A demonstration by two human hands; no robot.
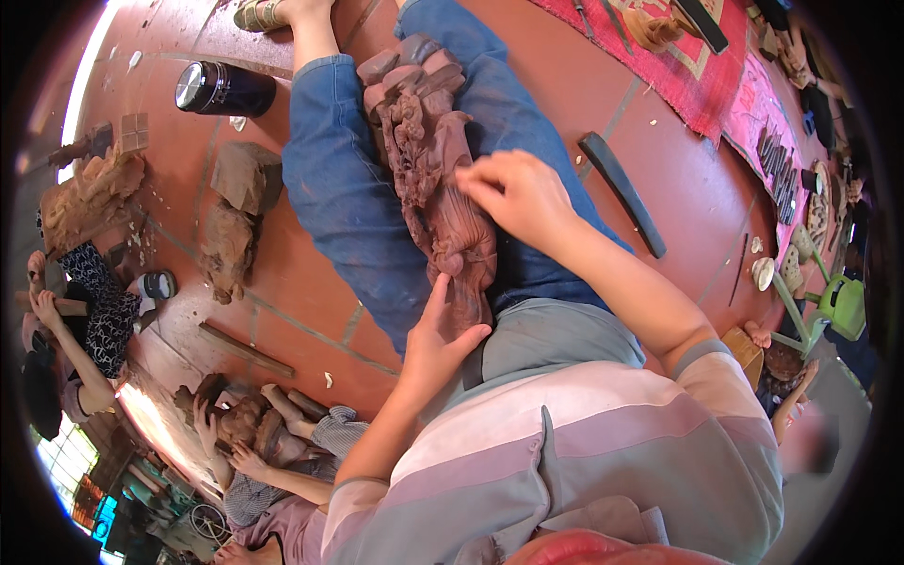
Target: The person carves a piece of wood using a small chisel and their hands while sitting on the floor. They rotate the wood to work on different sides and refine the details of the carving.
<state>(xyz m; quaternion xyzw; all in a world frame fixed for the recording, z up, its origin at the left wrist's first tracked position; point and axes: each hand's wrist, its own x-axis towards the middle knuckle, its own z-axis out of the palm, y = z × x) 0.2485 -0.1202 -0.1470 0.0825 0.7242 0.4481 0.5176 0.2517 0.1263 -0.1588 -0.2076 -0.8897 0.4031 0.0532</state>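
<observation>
A reddish-brown wood carving (436, 202) with dense relief figures and draped folds lies between my legs, its blocky end pointing away from me. My left hand (435, 348) rests at its near end, thumb and forefinger spread apart and the forefinger touching the wood. Over the carving's right side is my right hand (521, 196), fingers curled in and pressed together against the draped folds. Whatever those fingers may pinch is hidden. To the right of my leg, a dark flat curved bar (623, 195) lies on the tiles.
Left on the tiled floor are a dark flask (235, 91), a rough wood block (247, 179), a carved piece (228, 252) and a wooden stick (247, 348). A red mat (650, 71) and several dark tools (777, 179) are at right. Co-workers' hands (231, 452) handle another carving.
</observation>
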